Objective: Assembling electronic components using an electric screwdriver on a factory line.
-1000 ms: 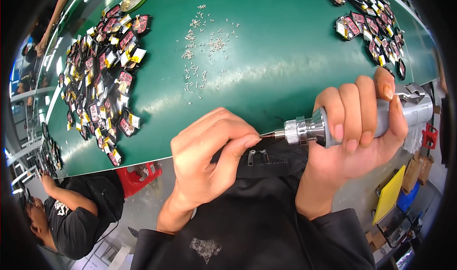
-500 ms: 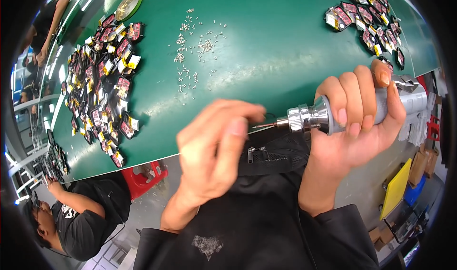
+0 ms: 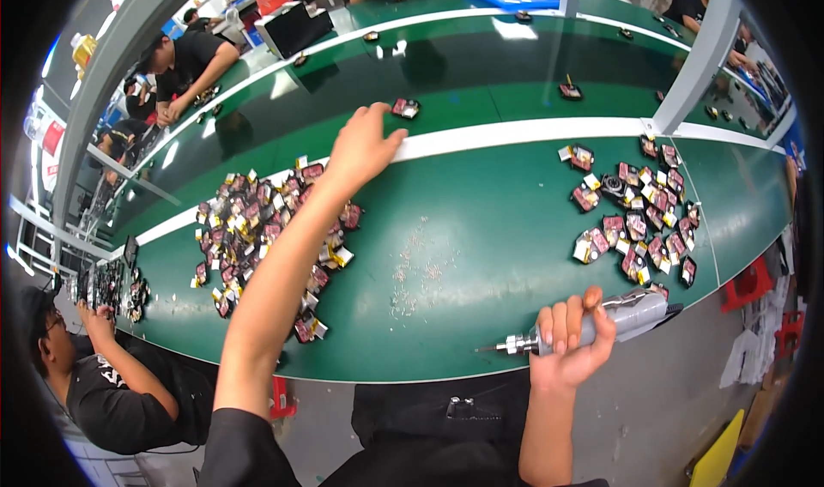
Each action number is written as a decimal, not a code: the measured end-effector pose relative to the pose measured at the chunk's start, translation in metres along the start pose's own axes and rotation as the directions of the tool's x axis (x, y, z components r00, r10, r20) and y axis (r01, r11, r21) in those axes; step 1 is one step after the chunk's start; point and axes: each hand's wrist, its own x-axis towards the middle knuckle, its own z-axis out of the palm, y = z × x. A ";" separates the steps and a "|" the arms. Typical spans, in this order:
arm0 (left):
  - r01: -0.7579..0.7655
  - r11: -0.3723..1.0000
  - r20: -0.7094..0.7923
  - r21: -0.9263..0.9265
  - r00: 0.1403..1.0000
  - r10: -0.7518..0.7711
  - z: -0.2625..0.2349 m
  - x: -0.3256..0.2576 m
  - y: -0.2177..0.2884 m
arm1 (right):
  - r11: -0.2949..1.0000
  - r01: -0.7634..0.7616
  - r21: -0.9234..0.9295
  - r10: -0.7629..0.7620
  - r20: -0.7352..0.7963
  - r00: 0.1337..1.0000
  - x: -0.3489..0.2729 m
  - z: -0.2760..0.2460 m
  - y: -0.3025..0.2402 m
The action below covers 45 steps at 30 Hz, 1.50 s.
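Observation:
My left hand (image 3: 367, 144) reaches out over the white rail (image 3: 481, 137) at the far side of the table, fingers spread and holding nothing. Just beyond its fingertips, on the dark green belt, lies a small black-cased electronic unit (image 3: 406, 108); a gap shows between them. Near the front edge, my right hand (image 3: 568, 343) is wrapped around a grey electric screwdriver (image 3: 631, 314), its bit pointing left. Between the hands, tiny loose screws (image 3: 429, 271) are scattered over the green table (image 3: 498, 229).
A heap of similar units (image 3: 236, 217) with white and yellow tabs lies left, partly behind my left forearm. Another group of units (image 3: 635, 225) sits right. A grey upright post (image 3: 699, 58) stands at far right. A co-worker (image 3: 129, 393) sits at left.
My left hand has gone from beside the screwdriver bit to far across the table. My right hand keeps its grip on the screwdriver. The view has tilted up, showing the belt.

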 end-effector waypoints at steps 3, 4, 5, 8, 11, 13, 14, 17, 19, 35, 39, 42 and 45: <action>0.096 0.980 0.064 0.174 0.992 -0.109 0.024 0.028 0.018 | 0.999 -0.025 -0.029 0.025 0.020 0.999 -0.002 -0.002 -0.006; 0.107 0.973 0.055 0.206 0.991 -0.120 0.034 0.033 0.017 | 0.997 -0.044 -0.062 0.045 0.019 0.999 -0.001 -0.003 -0.008; 0.091 0.971 0.035 0.223 0.994 -0.101 0.041 0.036 0.014 | 0.998 -0.038 -0.058 0.039 0.020 0.999 -0.001 -0.003 -0.009; 0.037 0.980 0.000 0.194 0.999 -0.037 0.046 0.043 0.006 | 0.995 -0.074 -0.063 0.075 0.008 0.997 -0.003 -0.005 -0.011; -0.090 0.994 -0.047 0.068 0.995 0.093 0.033 0.033 -0.002 | 0.991 -0.126 -0.039 0.128 0.064 0.990 -0.002 -0.006 -0.008; -0.235 0.969 0.028 -0.074 0.971 0.238 0.020 0.015 0.026 | 0.990 -0.138 -0.012 0.139 0.046 0.989 0.002 -0.007 -0.007; -0.322 0.927 0.010 -0.194 0.944 0.330 0.010 -0.001 0.049 | 0.992 -0.126 -0.030 0.128 0.061 0.990 0.001 -0.008 -0.008; -0.466 0.840 0.168 -0.277 0.837 0.520 -0.020 -0.067 0.113 | 0.992 -0.114 -0.048 0.118 0.080 0.990 0.000 -0.017 -0.018; -0.523 0.803 0.189 -0.284 0.791 0.582 -0.028 -0.111 0.131 | 0.994 -0.105 -0.043 0.108 0.094 0.990 -0.004 -0.020 -0.021; -0.451 0.865 0.223 -0.220 0.840 0.495 -0.023 -0.191 0.168 | 0.974 -0.129 -0.184 0.151 0.108 0.983 -0.034 -0.012 -0.013; -0.565 0.804 0.100 -0.185 0.803 0.587 -0.016 -0.198 0.165 | 0.967 -0.158 -0.197 0.161 -0.002 0.987 -0.045 -0.004 -0.008; -0.613 0.765 0.041 -0.195 0.774 0.631 -0.019 -0.202 0.168 | 0.948 -0.153 -0.280 0.130 -0.099 0.986 -0.051 -0.001 0.000; -0.620 0.766 0.099 -0.170 0.763 0.639 -0.025 -0.206 0.170 | 0.945 -0.144 -0.295 0.122 -0.092 0.988 -0.054 -0.004 0.002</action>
